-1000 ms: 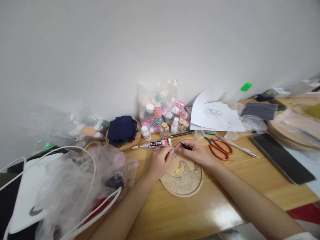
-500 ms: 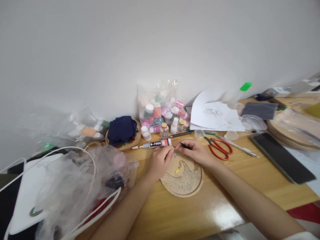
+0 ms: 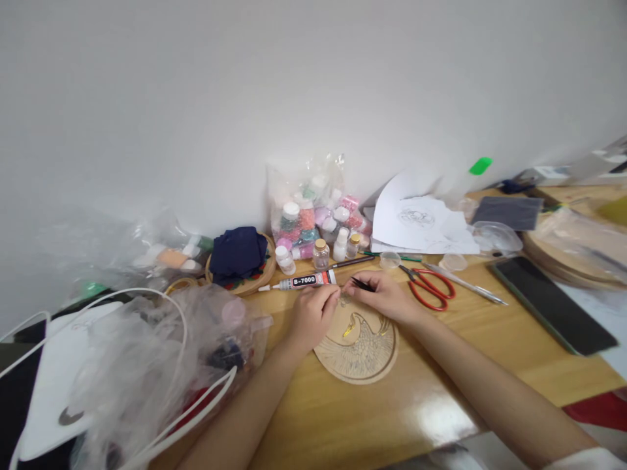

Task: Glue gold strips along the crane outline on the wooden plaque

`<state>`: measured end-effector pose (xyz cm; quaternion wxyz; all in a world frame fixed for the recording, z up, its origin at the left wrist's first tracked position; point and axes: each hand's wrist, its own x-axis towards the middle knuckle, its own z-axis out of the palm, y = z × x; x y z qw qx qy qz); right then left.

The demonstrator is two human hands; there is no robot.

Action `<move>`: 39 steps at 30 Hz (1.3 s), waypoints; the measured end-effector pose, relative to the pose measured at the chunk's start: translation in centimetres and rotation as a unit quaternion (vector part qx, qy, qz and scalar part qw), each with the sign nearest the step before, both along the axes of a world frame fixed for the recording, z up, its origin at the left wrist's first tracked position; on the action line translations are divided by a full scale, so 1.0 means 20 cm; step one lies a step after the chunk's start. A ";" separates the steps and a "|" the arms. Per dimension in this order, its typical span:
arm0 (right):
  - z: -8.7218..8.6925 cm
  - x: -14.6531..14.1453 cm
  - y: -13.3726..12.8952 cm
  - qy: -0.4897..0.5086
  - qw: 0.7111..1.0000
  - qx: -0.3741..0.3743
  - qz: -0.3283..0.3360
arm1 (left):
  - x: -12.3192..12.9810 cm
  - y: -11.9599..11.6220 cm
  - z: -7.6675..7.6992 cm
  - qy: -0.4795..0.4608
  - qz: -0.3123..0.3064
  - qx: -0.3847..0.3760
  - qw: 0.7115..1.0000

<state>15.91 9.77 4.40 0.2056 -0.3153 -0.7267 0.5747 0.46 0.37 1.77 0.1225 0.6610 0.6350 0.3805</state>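
A round wooden disc point(image 3: 360, 358) with a carved bird-like pattern and a small gold-coloured part lies on the table. My left hand point(image 3: 316, 314) is closed over the disc's upper left edge, its thumb and forefinger pinched together; what they hold is too small to name. Over the upper right edge, my right hand point(image 3: 382, 297) has black tweezers point(image 3: 363, 284) in its fingers. The fingertips of both hands nearly meet above the top of the disc. Just behind my left hand lies a B-7000 glue tube point(image 3: 304, 281).
Small bottles point(image 3: 321, 254) and a bag of coloured jars point(image 3: 298, 215) stand behind. Red-handled scissors point(image 3: 434, 289), a silver pen-like tool point(image 3: 467, 284) and a phone point(image 3: 553, 305) lie right. Plastic bags point(image 3: 142, 372) and a white cable point(image 3: 183, 326) fill the left; drawn paper point(image 3: 416, 225) leans behind.
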 end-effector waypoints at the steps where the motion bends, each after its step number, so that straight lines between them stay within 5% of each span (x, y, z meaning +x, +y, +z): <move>1: 0.00 0.00 0.00 -0.001 1.000 0.004 0.000 | 0.00 0.00 0.00 -0.001 0.000 -0.001 1.000; 24: 0.00 0.00 -0.01 0.018 0.998 -0.039 -0.034 | 0.00 0.00 0.01 0.004 0.004 0.010 1.000; 39: -0.02 0.00 0.00 0.005 1.000 0.002 -0.019 | 0.00 0.00 0.01 0.002 0.007 0.013 1.000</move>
